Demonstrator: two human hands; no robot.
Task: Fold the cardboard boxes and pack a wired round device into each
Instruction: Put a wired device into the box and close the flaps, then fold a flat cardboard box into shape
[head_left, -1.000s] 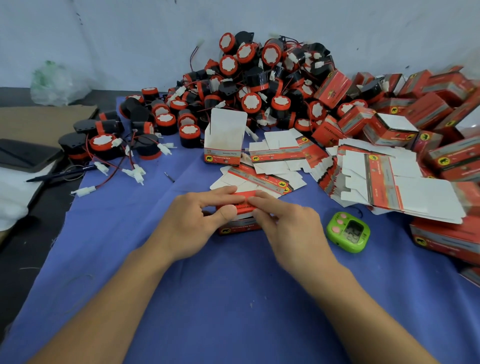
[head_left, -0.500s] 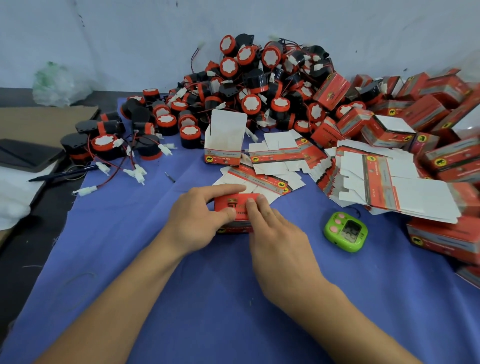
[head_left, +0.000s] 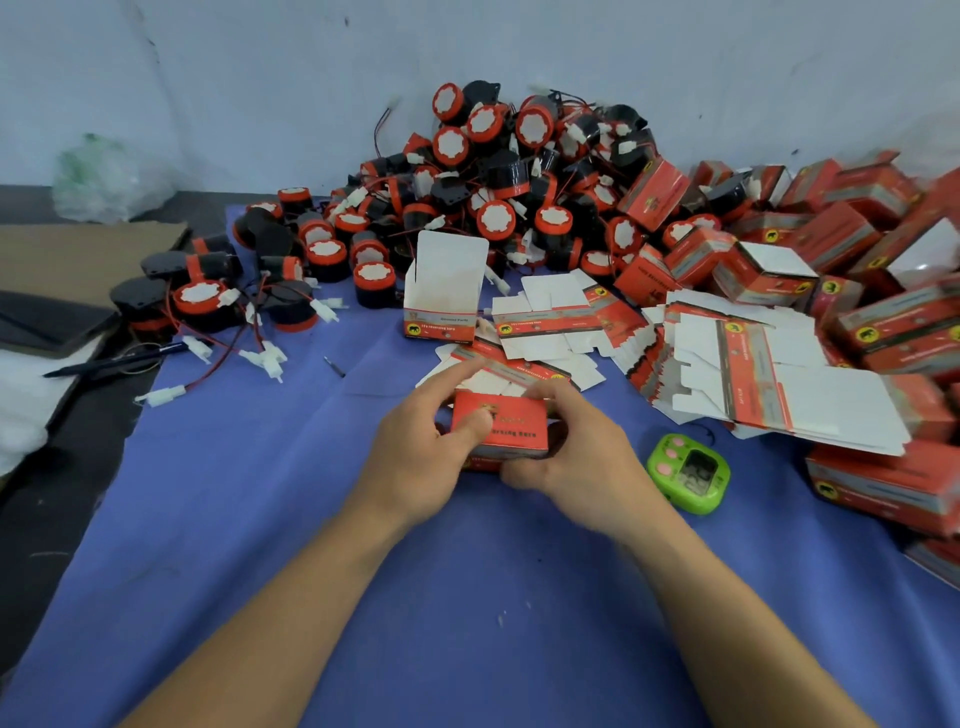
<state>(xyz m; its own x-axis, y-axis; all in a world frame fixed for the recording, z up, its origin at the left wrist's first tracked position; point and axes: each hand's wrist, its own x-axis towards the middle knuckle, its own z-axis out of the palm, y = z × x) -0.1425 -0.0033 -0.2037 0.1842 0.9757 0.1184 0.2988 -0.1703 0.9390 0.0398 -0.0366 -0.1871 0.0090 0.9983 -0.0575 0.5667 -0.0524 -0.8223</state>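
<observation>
Here, you held a closed red cardboard box (head_left: 506, 428) in both hands at the centre of the frame, over the blue cloth (head_left: 363, 597); whether it touched the cloth could not be told. Your left hand (head_left: 421, 457) gripped its left end, with the thumb pressed on the red top face and the index finger stretched out past the far edge. Your right hand (head_left: 582, 467) was clamped on the right end, fingers curled over the far side and the thumb tucked at the near edge. What the box contained was hidden.

Just above centre, an open box (head_left: 447, 296) stood upright with its white lid flap raised. The heap of wired round devices (head_left: 493, 171) filled the upper middle against the wall, with some spread to the left. A fanned stack of flat box blanks (head_left: 753, 374) lay at the right of centre, with finished boxes (head_left: 857, 218) piled along the right edge. A green timer (head_left: 688, 473) sat on the cloth just right of your right hand.
</observation>
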